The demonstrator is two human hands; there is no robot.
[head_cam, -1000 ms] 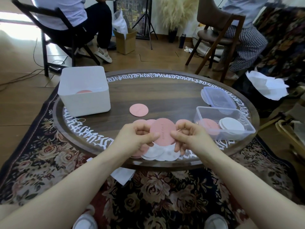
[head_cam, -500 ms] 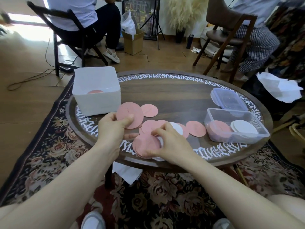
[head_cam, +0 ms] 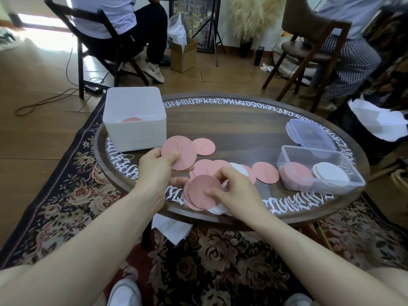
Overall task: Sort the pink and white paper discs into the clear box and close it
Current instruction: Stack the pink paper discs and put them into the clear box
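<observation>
The clear box [head_cam: 320, 171] sits open on the right side of the round tabletop [head_cam: 242, 129], long side running roughly left to right, mouth up. Inside it there's a pink stack [head_cam: 295, 175] on the left and a white stack [head_cam: 331, 174] on the right, both lying flat. Its lid [head_cam: 309, 136] lies flat just behind it, a white disc poking out from under its far left edge.

Loose discs [head_cam: 229, 171] are scattered in an overlapping mess near the front edge of the tabletop (mostly pink, a few white ones buried under them). One pink disc [head_cam: 265, 172] lies just left of the box, and another [head_cam: 203, 146] lies flat further back.

The left hand [head_cam: 156, 171] is raised a bit off the tabletop, thumb and fingers pinching a big pink disc [head_cam: 178, 154] by its lower left edge, its face tilted up toward the camera. The right hand [head_cam: 234, 188] hangs over the pile, palm down, fingers curled, thumb and fingertips gripping another pink disc [head_cam: 204, 192] by its right edge.

A white tub [head_cam: 134, 131] stands at the back left of the tabletop with a pink disc visible inside.
</observation>
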